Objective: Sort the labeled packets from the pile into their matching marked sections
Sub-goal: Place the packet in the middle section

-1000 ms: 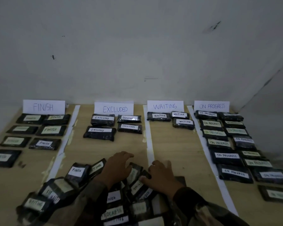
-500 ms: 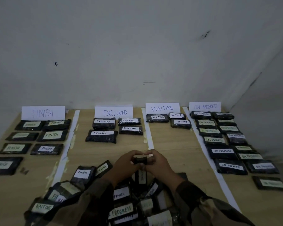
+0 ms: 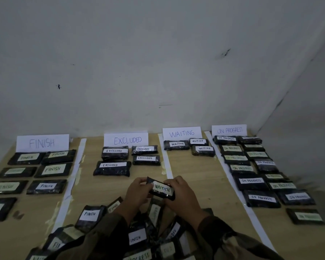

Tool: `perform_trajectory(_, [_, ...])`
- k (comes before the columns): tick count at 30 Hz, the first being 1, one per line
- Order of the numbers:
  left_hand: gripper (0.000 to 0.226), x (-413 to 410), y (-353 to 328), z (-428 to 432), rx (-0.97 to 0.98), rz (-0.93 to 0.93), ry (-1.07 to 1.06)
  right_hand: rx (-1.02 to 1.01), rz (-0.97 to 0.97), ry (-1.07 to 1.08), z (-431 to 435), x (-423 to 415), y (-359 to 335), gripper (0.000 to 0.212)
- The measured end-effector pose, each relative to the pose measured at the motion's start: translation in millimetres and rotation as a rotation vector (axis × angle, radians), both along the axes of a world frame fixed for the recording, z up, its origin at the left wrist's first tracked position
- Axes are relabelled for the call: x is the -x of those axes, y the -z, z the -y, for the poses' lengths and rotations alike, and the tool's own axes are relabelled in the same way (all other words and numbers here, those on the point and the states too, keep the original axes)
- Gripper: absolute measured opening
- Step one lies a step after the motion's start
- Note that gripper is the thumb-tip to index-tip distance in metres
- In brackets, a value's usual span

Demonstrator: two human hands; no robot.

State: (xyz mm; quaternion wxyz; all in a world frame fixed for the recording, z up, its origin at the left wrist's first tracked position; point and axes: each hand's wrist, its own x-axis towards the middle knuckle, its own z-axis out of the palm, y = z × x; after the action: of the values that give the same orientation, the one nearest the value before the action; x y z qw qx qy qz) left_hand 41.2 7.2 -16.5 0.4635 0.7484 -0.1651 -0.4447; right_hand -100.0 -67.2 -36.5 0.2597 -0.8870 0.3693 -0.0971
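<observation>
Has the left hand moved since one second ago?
Yes. The left hand lifted off the pile and shifted slightly toward the white strip beside EXCLUDED. It now grips the WAITING packet together with the right hand.

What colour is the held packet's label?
The label is white, on a black packet; head view.

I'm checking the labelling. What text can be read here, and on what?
"FINISH": first sign, first-section packets (some faint), one pile packet.
"EXCLUDED": second sign, four second-section packets.
"WAITING": third sign, three third-section packets, held packet, gripped by left hand and right hand.
"ON PROGRESS": fourth sign, fourth-section packets; several blurred.
Other pile labels: partly hidden.
</observation>
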Motion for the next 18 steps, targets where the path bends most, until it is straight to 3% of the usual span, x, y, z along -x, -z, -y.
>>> perform_trajectory(5, [0.053, 6, 20, 14, -0.035, 0.441, 0.261, 0.159, -0.223, -0.011, 43, 16, -2, 0.054])
perform_trajectory(9, [0.056, 11, 36, 27, 0.010, 0.771, 0.426, 0.218, -0.310, 0.008, 80, 23, 0, 0.052])
perform_trajectory(14, [0.052, 17, 50, 51, 0.029, 0.966, 0.528, 0.234, -0.329, 0.000, 126, 17, 8, 0.053])
perform_trajectory(18, [0.056, 22, 58, 71, -0.007, 0.995, 0.533, 0.241, -0.338, -0.041, 159, 6, 18, 0.055])
